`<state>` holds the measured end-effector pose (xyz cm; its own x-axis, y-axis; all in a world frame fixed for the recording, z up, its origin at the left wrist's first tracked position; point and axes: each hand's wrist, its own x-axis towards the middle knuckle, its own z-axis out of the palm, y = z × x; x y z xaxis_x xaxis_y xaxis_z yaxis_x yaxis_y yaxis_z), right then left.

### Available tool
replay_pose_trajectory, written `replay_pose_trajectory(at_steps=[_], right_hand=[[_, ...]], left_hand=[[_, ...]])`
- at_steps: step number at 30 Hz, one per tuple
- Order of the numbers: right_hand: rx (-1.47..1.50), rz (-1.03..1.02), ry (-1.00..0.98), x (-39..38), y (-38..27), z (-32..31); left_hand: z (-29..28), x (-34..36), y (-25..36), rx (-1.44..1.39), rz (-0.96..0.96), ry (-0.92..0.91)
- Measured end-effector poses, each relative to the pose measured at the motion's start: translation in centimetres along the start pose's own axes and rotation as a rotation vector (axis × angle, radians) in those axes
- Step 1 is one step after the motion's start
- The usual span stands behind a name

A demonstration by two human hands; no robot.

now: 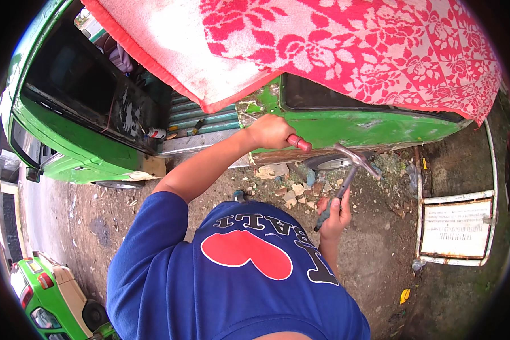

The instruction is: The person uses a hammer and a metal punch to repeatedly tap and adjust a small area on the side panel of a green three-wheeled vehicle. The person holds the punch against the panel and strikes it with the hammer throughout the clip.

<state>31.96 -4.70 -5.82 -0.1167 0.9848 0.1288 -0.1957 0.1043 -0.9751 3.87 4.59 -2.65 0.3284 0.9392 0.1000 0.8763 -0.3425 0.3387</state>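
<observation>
My left hand (269, 131) is closed around a red-handled tool (299, 143) like a screwdriver or chisel. Its handle end points right, and what looks like its thin shaft reaches left, close to the edge of a green vehicle panel (323, 127). Lower and to the right, my right hand (335, 216) grips a claw hammer (349, 180) by its dark handle. The metal hammer head is raised near the red handle's end, apart from it. Where the shaft's tip meets the panel, I cannot make out contact.
A pink and white floral blanket (351, 45) drapes over the vehicle. Left is an open doorway with a ribbed teal floor (190, 116), a can (156, 133) lying there. Broken chips (292, 195) litter the ground. A framed sign (456, 229) stands right; another green vehicle (56, 294) lower left.
</observation>
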Motion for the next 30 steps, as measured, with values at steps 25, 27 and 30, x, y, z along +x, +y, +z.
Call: replay_pose_trajectory(at_steps=[25,27,30], right_hand=[[-0.003,0.109,-0.114,0.5,1.0,-1.1],[-0.032,0.094,-0.116,0.4,0.7,-1.2],[-0.082,0.068,-0.097,0.3,-0.2,-0.9]], left_hand=[[-0.4,-1.7,-0.4,-0.032,0.111,0.188],[-0.1,-1.7,-0.7,-0.056,0.118,0.238],[0.0,-2.0,-0.8,-0.075,0.135,0.273]])
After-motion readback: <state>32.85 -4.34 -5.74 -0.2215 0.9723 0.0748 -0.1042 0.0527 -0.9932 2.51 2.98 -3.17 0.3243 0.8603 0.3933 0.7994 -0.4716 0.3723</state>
